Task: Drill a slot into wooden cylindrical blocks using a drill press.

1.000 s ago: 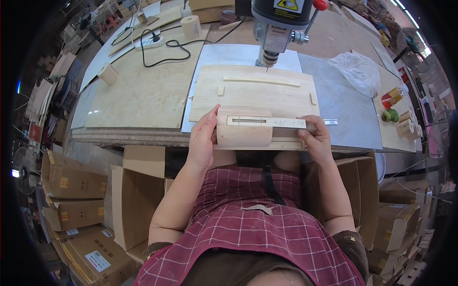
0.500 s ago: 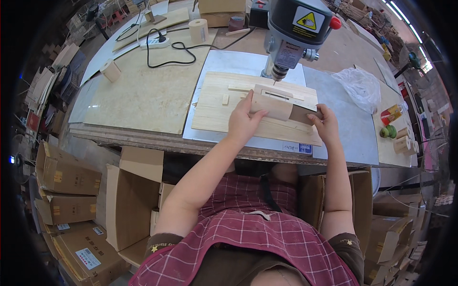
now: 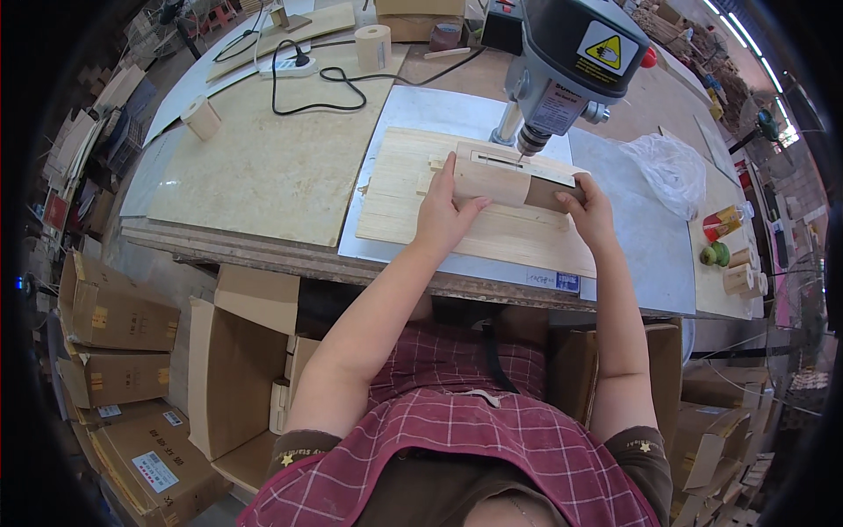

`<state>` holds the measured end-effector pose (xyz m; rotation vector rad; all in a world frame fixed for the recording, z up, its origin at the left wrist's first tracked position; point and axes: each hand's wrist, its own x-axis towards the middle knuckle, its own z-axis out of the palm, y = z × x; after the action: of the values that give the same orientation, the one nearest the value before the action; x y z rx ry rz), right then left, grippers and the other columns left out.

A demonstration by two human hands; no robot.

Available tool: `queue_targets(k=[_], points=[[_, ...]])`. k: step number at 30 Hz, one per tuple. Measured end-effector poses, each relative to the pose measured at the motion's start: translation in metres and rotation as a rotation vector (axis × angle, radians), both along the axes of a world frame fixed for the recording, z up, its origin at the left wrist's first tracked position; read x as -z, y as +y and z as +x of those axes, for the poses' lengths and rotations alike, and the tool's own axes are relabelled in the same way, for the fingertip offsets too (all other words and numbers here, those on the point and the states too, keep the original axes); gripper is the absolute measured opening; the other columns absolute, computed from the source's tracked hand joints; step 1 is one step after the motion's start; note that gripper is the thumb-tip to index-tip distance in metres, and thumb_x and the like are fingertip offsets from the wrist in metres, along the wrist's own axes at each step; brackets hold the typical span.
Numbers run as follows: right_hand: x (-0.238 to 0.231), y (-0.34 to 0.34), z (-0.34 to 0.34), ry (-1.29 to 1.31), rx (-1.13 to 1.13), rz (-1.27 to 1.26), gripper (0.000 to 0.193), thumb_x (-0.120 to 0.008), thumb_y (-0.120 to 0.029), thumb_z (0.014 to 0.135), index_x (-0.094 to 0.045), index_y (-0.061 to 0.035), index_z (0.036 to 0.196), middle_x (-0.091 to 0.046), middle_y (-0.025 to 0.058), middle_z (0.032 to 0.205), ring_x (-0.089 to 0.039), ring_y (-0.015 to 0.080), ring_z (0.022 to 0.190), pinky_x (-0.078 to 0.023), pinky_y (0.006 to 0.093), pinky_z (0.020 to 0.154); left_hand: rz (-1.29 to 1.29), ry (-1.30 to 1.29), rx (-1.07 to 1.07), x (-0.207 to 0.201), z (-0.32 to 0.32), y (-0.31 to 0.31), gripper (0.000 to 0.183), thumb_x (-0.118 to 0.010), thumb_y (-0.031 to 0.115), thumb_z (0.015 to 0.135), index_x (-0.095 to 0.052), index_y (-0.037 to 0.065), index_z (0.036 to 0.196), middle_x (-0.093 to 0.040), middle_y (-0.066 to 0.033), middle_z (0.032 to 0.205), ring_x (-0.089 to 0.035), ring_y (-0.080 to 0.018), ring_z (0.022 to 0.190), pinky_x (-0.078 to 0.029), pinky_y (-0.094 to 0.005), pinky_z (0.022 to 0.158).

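I hold a pale wooden case [image 3: 492, 186] with a rounded front and a long narrow slot in its upper face. Its right section [image 3: 546, 195] is dark brown. My left hand [image 3: 444, 212] closes on the left end, thumb along the near side. At the brown end, my right hand [image 3: 592, 212] grips with thumb and fingers. Just behind the case, near the right end of the slot, is the thin bit [image 3: 522, 158] of a drill press [image 3: 575, 53]; whether it touches the wood I cannot tell. A flat wooden board [image 3: 395, 211] lies beneath.
Wood strips [image 3: 435, 164] lie behind the case. A crumpled plastic bag [image 3: 667, 171], a bottle [image 3: 727, 220] and green fruit [image 3: 715, 255] sit to the right. A black cable [image 3: 342, 77] runs from a white power strip [image 3: 285, 67]. Open cardboard boxes [image 3: 230, 386] stand below the table.
Both hands have shifted the case left and slightly away from me relative to the drill, so the bit now lies near the slot's right end. The whole view has also moved a little.
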<state>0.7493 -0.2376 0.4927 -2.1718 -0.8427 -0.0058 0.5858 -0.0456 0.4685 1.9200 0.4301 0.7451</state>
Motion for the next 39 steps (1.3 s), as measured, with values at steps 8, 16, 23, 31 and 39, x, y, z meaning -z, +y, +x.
queue_targets(k=[8, 16, 23, 31, 39], points=[[-0.031, -0.003, -0.01, 0.121, -0.089, 0.002, 0.043, -0.066, -0.023, 0.078, -0.047, -0.0056, 0.113, -0.058, 0.01, 0.085, -0.059, 0.0181, 0.069, -0.046, 0.0295, 0.063, 0.106, -0.027, -0.055, 0.009, 0.002, -0.002, 0.083, -0.072, 0.026, 0.068, -0.027, -0.001, 0.133, -0.05, -0.0194, 0.111, -0.054, -0.0318, 0.096, -0.046, -0.0347, 0.077], [-0.194, 0.018, 0.038, -0.275, 0.146, 0.352, 0.042, -0.046, -0.04, 0.089, -0.046, -0.0097, 0.119, -0.057, 0.0048, 0.095, -0.056, 0.0119, 0.066, -0.043, 0.0241, 0.056, 0.07, -0.073, -0.076, 0.012, 0.002, 0.001, 0.08, -0.073, 0.022, 0.068, -0.03, -0.001, 0.132, -0.052, -0.0179, 0.109, -0.055, -0.029, 0.09, -0.046, -0.0328, 0.073], [-0.222, 0.06, 0.039, -0.427, 0.003, 0.043, 0.036, -0.045, -0.029, 0.085, -0.061, 0.0025, 0.078, -0.058, 0.0163, 0.069, -0.056, 0.0271, 0.066, -0.043, 0.0347, 0.062, 0.024, -0.083, -0.031, 0.007, 0.008, -0.006, 0.079, -0.072, 0.019, 0.068, -0.03, -0.001, 0.132, -0.053, -0.0159, 0.108, -0.055, -0.0227, 0.083, -0.045, -0.0289, 0.068], [-0.199, 0.032, -0.01, -0.666, 0.155, -0.008, 0.033, -0.045, -0.032, 0.086, -0.06, -0.0026, 0.081, -0.057, 0.0168, 0.072, -0.055, 0.0298, 0.066, -0.042, 0.036, 0.06, 0.061, -0.118, -0.047, 0.012, 0.007, -0.003, 0.078, -0.072, 0.017, 0.068, -0.03, -0.001, 0.132, -0.053, -0.0148, 0.107, -0.055, -0.0211, 0.081, -0.045, -0.0283, 0.067], [-0.156, 0.02, -0.051, -0.911, 0.138, 0.149, 0.025, -0.054, -0.02, 0.081, -0.048, -0.0064, 0.061, -0.05, 0.01, 0.056, -0.051, 0.0297, 0.052, -0.038, 0.0379, 0.045, 0.038, -0.081, -0.043, 0.009, 0.006, -0.003, 0.079, -0.072, 0.017, 0.068, -0.03, -0.001, 0.132, -0.053, -0.0124, 0.103, -0.053, -0.0192, 0.079, -0.044, -0.0271, 0.064]])
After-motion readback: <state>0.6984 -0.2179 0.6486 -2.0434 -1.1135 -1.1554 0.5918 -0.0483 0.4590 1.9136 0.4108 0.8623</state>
